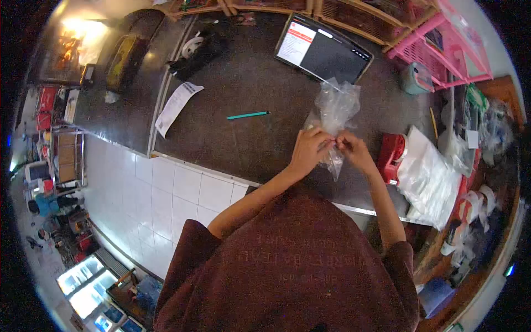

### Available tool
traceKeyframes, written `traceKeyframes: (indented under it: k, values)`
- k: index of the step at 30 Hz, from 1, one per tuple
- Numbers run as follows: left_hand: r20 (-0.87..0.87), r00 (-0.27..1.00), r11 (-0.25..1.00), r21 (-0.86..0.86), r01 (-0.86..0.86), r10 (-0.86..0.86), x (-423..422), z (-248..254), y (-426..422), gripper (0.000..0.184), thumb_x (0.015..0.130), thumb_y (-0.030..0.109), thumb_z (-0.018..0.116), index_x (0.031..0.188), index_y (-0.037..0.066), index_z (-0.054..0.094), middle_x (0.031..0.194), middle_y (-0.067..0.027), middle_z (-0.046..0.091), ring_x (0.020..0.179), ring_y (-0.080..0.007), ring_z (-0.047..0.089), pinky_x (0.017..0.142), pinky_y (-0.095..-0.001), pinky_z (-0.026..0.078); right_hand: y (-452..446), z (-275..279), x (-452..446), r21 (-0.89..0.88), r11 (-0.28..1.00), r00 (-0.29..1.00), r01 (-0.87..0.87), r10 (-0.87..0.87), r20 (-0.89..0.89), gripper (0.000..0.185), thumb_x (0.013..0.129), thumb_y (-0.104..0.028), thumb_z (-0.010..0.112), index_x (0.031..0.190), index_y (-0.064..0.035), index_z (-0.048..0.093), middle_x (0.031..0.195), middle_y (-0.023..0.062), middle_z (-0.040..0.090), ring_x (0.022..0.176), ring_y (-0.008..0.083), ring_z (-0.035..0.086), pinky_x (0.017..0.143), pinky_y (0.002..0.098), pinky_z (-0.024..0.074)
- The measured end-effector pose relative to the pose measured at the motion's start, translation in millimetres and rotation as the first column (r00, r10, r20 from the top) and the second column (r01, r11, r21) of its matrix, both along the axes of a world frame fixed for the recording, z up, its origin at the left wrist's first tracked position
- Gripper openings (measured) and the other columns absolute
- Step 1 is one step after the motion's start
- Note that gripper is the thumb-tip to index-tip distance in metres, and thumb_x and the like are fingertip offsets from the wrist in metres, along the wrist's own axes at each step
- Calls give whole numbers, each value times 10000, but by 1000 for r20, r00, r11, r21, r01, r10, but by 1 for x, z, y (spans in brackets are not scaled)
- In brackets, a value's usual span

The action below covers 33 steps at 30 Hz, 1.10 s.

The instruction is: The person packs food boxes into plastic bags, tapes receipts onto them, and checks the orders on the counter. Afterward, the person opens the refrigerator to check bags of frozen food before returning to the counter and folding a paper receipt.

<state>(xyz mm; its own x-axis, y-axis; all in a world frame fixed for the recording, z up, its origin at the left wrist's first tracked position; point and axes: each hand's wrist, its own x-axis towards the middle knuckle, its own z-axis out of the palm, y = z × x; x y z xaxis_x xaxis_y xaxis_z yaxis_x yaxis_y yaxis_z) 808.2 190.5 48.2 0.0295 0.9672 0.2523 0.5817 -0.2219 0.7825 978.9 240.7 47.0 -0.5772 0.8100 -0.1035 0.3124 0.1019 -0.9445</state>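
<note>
A clear plastic bag (337, 106) lies on the dark tabletop, crumpled and gathered at its middle. My left hand (311, 148) is closed on the gathered part, fingers bent inward. Close beside it, my right hand (354, 149) pinches the same spot, its fingertips almost meeting the left ones. Something tiny and reddish shows between the fingertips, too small to name. One end of the bag spreads away from me, and a pointed corner hangs down below my hands. What the bag contains cannot be made out.
A tablet (323, 48) lies beyond the bag. Left are a teal pencil (248, 115) and a printed paper slip (178, 108). To the right sit a red tape dispenser (392, 157), a stack of clear bags (428, 177) and a pink basket (426, 58). Other people are far left.
</note>
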Motion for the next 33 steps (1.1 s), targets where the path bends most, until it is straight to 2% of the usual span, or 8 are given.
traceKeyframes:
  k: [8, 12, 13, 16, 20, 25, 31, 33]
  values:
    - [66, 997, 999, -30, 45, -43, -9, -12, -5, 216, 689, 159, 612, 888, 92, 564, 905, -77, 522, 873, -265, 503, 765, -371, 365, -16, -5, 9, -11, 996, 996, -86, 86, -27, 83, 761, -30, 551, 801, -33, 478, 781, 27, 467, 766, 130, 452, 712, 255, 386]
    - [-121, 911, 918, 71, -389, 395, -131, 35, -1, 250, 703, 153, 633, 908, 46, 538, 926, -126, 515, 918, -293, 483, 820, -361, 382, -32, 35, 13, -79, 983, 981, 165, -172, -93, 68, 826, -91, 524, 869, -45, 500, 819, 15, 489, 812, 127, 467, 752, 254, 389]
    - [251, 799, 820, 37, -571, 546, -171, 41, 3, 251, 699, 98, 642, 901, 18, 518, 879, -137, 523, 839, -284, 536, 764, -376, 418, -39, 45, 18, -85, 956, 953, 281, -288, -88, 89, 839, -117, 515, 887, -44, 502, 835, 18, 496, 821, 124, 473, 758, 252, 392]
    - [-318, 652, 725, 252, -641, 688, -384, -46, 15, 807, 632, 303, 741, 1231, -33, 318, 1172, -211, 438, 1047, -324, 473, 923, -409, 321, -64, 60, 49, -87, 841, 840, 534, -539, -58, 171, 875, -202, 483, 937, -44, 508, 899, 32, 521, 864, 118, 490, 780, 257, 404]
    - [-281, 912, 941, -78, -331, 297, -475, -92, 26, 1035, 509, 510, 748, 1255, -41, 288, 1206, -226, 436, 1091, -322, 460, 876, -378, 386, -101, 57, 80, -102, 737, 743, 668, -667, 51, 255, 886, -280, 466, 983, -49, 514, 919, 34, 532, 893, 106, 501, 791, 270, 418]
    - [-710, 680, 926, -107, -362, 184, -405, -21, 24, 329, 682, 287, 681, 791, -15, 612, 733, -186, 593, 651, -266, 578, 584, -384, 418, -112, 35, 136, 30, 609, 606, 793, -793, 66, 238, 870, -275, 501, 928, -50, 551, 764, -21, 501, 715, 62, 458, 623, 210, 385]
    - [377, 897, 952, -278, -127, 230, -137, 103, -26, 203, 769, 172, 631, 879, 2, 613, 773, -36, 621, 689, -90, 534, 619, -239, 433, -70, -27, 185, 352, 536, 427, 768, -837, 342, 436, 806, -408, 528, 772, 21, 602, 729, 174, 613, 687, 267, 595, 642, 346, 454]
    - [227, 972, 913, -405, 45, 53, -59, 75, -53, 249, 784, 227, 609, 886, 0, 599, 847, -50, 618, 717, -95, 535, 643, -241, 429, -49, -58, 196, 296, 538, 412, 789, -821, 395, 571, 737, -520, 555, 728, 50, 588, 693, 197, 601, 683, 297, 591, 636, 366, 456]
